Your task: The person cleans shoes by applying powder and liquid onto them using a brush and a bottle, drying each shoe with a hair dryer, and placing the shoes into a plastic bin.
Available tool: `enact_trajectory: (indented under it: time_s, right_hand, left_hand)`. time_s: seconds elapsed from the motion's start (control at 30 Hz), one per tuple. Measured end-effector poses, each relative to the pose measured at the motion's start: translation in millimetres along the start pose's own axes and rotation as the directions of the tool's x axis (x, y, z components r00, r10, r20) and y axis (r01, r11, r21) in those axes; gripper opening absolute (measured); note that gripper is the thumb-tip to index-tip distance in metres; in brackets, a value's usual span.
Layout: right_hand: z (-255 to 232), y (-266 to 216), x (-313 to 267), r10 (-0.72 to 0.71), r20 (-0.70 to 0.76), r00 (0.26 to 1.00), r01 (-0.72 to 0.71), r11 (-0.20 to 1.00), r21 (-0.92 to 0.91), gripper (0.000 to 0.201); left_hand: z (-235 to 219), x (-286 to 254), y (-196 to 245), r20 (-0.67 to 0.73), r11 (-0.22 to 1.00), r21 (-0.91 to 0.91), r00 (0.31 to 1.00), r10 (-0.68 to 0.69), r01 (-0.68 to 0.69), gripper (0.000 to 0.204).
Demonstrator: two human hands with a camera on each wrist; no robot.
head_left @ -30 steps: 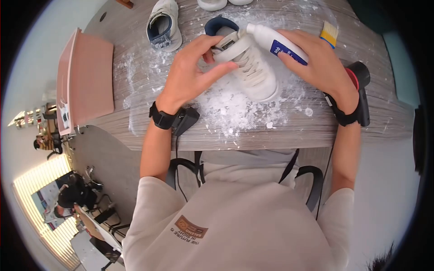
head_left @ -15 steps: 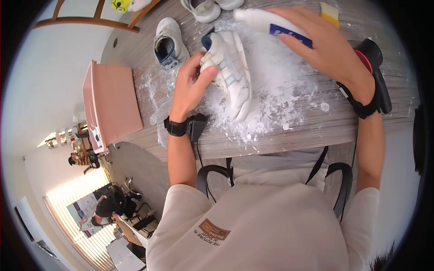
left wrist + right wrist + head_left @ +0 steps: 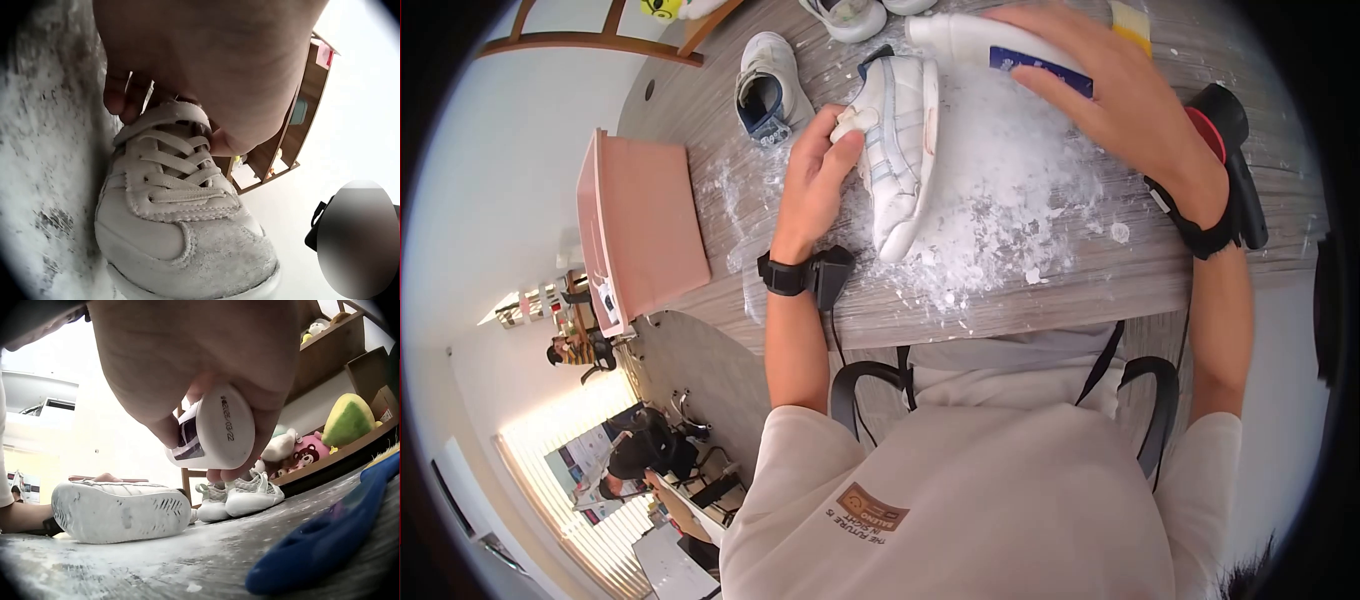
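A white lace-up sneaker (image 3: 905, 140) lies tipped onto its side on the powder-dusted table, its toe toward the person. My left hand (image 3: 812, 185) grips it by the laced upper near the ankle opening, thumb on top. In the left wrist view, the worn toe and crossed laces of the sneaker (image 3: 187, 200) show below the hand. The right wrist view shows its sole. My right hand (image 3: 1135, 115) holds a white plastic bottle (image 3: 955, 40) with a blue label, tilted sideways above the table. The base of the bottle (image 3: 228, 428), with a printed date, faces the right wrist camera.
Another sneaker (image 3: 770, 85) stands at the back left, and a pale pair (image 3: 847, 20) sits farther back. A blue-handled brush (image 3: 325, 531) lies at the right, near a black device with a red ring (image 3: 1225, 120). A pink bin (image 3: 655, 215) stands at the left edge. White powder (image 3: 1010, 210) covers the middle.
The sneaker has been turned onto its side and swung leftward by my left hand, away from the bottle. My right hand has kept hold of the bottle, which has moved farther from the sneaker.
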State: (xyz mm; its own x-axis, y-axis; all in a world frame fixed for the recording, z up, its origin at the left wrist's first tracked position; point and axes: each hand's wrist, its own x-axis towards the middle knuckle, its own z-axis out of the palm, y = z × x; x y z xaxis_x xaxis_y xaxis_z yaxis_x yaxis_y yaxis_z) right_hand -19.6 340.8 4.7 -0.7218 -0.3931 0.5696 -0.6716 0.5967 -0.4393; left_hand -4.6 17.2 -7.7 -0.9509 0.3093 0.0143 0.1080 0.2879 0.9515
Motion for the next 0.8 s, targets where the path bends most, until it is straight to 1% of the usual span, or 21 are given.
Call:
enact_trajectory:
  time_s: [0.07,0.1,0.17,0.2,0.27,0.3,0.4,0.43,0.47,0.5,0.53,0.6,0.63,0.73,0.77,0.8]
  right_hand:
    - [0.5,3.2,-3.7,0.021,0.147,0.989,-0.019,1.0,-0.012,0.041]
    - [-0.2,2.5,-4.7,0.037,0.217,0.976,-0.033,0.999,-0.021,0.041]
    - [-3.3,-2.8,-2.2,0.071,0.208,0.976,-0.069,0.998,-0.013,0.041]
    - [-8.2,-5.0,-3.7,0.101,0.217,0.971,-0.099,0.995,-0.022,0.041]
    - [-17.1,-8.1,0.2,0.072,0.185,0.98,-0.086,0.994,0.069,0.043]
    - [-19.9,-7.1,3.1,0.043,0.161,0.986,-0.063,0.99,0.122,0.044]
    - [-4.2,-0.9,0.0,-0.033,0.099,0.995,0.025,0.996,0.083,0.04]
    - [-3.2,-2.1,-0.4,-0.005,0.155,0.988,-0.006,0.997,0.075,0.04]
    - [-5.2,-4.9,-4.3,0.025,0.208,0.978,-0.039,0.997,0.062,0.04]
    - [-6.1,-6.9,-5.1,0.06,0.26,0.964,-0.073,0.996,0.042,0.039]
    - [-6.6,-8.2,-2.1,0.038,0.246,0.969,-0.064,0.993,0.097,0.04]
    - [-10.7,-7.8,-0.8,0.009,0.232,0.973,-0.054,0.98,0.19,0.04]
    - [-8.6,-3.6,-4.4,-0.052,0.237,0.97,-0.007,0.971,0.239,0.042]
    - [-4.1,-12.8,-9.9,-0.082,0.378,0.922,-0.016,0.968,0.25,0.038]
    - [-5.7,-14.8,-8.9,-0.045,0.406,0.913,-0.047,0.975,0.216,0.036]
    - [-3.3,-11.2,-8.1,-0.061,0.329,0.942,-0.011,0.977,0.211,0.037]
  left_hand:
    - [-1.7,-0.3,1.6,0.009,0.998,0.058,1.0,0.003,-0.004,0.025]
    - [-1.6,-1.8,2.8,-0.025,0.997,0.078,1.0,-0.007,0.009,0.025]
    - [3.3,-3.7,4.3,-0.074,0.993,0.113,0.997,-0.02,0.028,0.025]
    - [6.0,-3.5,3.0,-0.08,0.997,0.052,0.995,-0.051,0.055,0.025]
    - [7.3,-4.7,-1.6,-0.087,0.988,-0.098,0.988,-0.128,0.119,0.026]
    - [10.2,0.2,-1.3,-0.061,0.993,-0.115,0.997,-0.041,0.034,0.026]
    - [5.2,-3.6,1.2,-0.071,0.999,0.034,0.997,-0.04,0.042,0.027]
    - [3.0,-2.0,4.4,-0.039,0.995,0.097,0.999,0.005,-0.001,0.026]
    - [3.7,-1.4,4.9,-0.055,0.991,0.135,0.998,0.033,-0.025,0.025]
    - [1.2,-1.3,4.1,-0.041,0.993,0.122,0.999,0.004,0.001,0.025]
    - [-1.3,-1.2,3.2,-0.021,0.994,0.102,0.999,-0.025,0.027,0.025]
    - [-1.2,0.1,3.3,-0.027,0.997,0.079,1.0,-0.009,0.011,0.025]
    - [1.3,-0.7,1.7,-0.029,0.998,0.058,1.0,-0.005,0.007,0.026]
    - [0.2,1.0,-0.9,0.006,1.0,-0.001,1.0,-0.015,0.015,0.026]
    - [-1.6,0.1,0.2,-0.027,0.999,0.047,1.0,-0.008,0.01,0.025]
    - [-3.4,-2.2,2.2,-0.058,0.995,0.095,0.998,0.001,0.005,0.024]
